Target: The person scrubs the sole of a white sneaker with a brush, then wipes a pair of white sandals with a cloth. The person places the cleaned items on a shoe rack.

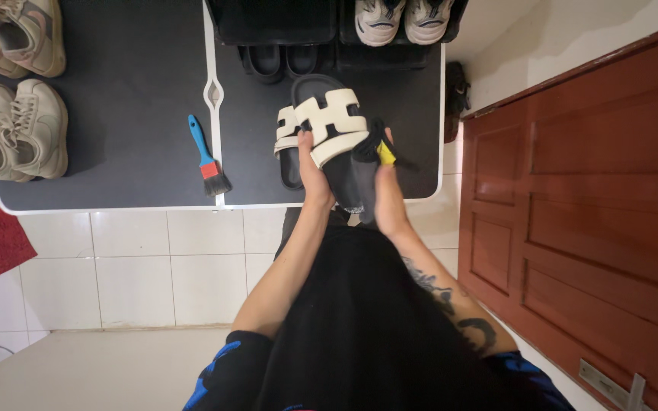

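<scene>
My left hand (pixel 312 171) grips a black sandal (pixel 330 129) with wide cream straps, holding it tilted above the near edge of the black table (pixel 138 144). My right hand (pixel 384 179) holds a small brush with a yellow handle and black bristles (pixel 378 146) against the sandal's right side. A second matching sandal (pixel 288 148) lies on the table just left of the held one, partly hidden behind it.
A blue-handled brush with a red band (pixel 206 157) lies left of the sandals. Two pairs of beige sneakers (pixel 20 125) sit at the table's left. Black slippers (pixel 279 59) and white sneakers (pixel 404 19) stand at the far side. A brown wooden door (pixel 588 213) is on the right.
</scene>
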